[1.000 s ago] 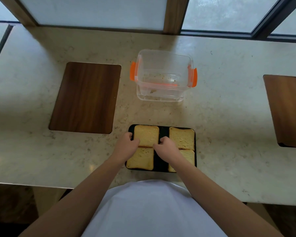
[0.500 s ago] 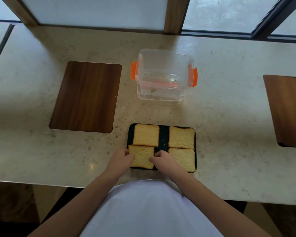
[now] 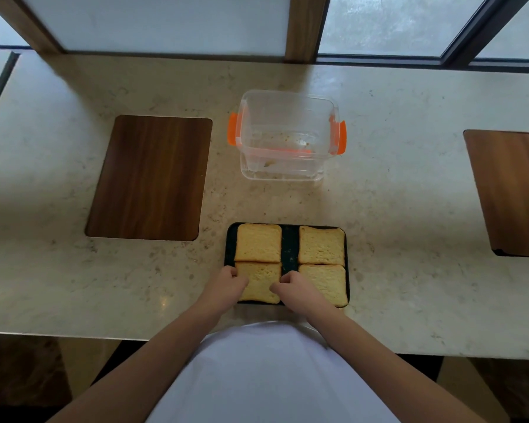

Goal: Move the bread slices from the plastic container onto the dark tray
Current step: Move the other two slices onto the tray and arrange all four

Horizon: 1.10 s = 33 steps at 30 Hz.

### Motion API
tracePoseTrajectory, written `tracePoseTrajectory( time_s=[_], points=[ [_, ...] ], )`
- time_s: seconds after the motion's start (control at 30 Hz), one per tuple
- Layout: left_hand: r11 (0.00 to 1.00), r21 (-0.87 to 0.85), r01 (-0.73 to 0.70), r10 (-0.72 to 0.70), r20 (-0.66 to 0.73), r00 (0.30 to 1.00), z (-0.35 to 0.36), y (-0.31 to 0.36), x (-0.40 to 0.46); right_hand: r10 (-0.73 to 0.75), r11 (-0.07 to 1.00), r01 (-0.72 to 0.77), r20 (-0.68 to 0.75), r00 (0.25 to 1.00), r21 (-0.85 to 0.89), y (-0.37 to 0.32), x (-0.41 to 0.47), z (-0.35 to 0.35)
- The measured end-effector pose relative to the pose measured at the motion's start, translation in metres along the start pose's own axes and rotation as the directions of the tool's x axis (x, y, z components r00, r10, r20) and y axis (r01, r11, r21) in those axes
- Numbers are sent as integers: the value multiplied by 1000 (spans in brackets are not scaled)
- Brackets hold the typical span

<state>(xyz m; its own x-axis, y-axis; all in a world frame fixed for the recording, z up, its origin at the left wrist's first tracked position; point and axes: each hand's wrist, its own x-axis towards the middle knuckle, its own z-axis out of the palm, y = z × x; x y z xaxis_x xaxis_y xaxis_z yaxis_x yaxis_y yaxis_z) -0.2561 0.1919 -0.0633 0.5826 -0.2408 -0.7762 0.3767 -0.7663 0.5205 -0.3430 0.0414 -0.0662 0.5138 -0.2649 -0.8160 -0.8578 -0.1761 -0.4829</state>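
The dark tray (image 3: 290,246) lies on the counter close to its near edge, with several bread slices on it in two rows. At the back are the far-left slice (image 3: 258,242) and the far-right slice (image 3: 321,245); the near-right slice (image 3: 329,282) lies flat in front. My left hand (image 3: 226,286) and my right hand (image 3: 294,286) have curled fingers on the left and right edges of the near-left slice (image 3: 261,285). Behind the tray stands the clear plastic container (image 3: 287,166) with orange clips, holding only crumbs.
A dark wooden board (image 3: 148,177) lies left of the container and another wooden board (image 3: 513,190) lies at the right edge of the view. The marble counter (image 3: 409,209) runs up to a window frame at the back. My white shirt fills the bottom of the view.
Both hands drew back from the far-left slice towards me and now sit at the sides of the near-left slice, which has shifted slightly on the tray.
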Motion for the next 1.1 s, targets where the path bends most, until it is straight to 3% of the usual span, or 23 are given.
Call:
tracePoseTrajectory(
  time_s=[0.47,0.93,1.1],
  points=[
    [997,-20,-76,74,-99,992,1,5,1,-15,998,16,17,1000,-57,0,0,-4],
    [998,63,-25,25,13,1000,-6,15,-4,-38,994,38,6,999,-104,-1,-1,-14],
    [948,215,-233,250,-53,967,-18,37,-7,-20,999,16,-109,994,-38,14,-2,-67]
  ],
)
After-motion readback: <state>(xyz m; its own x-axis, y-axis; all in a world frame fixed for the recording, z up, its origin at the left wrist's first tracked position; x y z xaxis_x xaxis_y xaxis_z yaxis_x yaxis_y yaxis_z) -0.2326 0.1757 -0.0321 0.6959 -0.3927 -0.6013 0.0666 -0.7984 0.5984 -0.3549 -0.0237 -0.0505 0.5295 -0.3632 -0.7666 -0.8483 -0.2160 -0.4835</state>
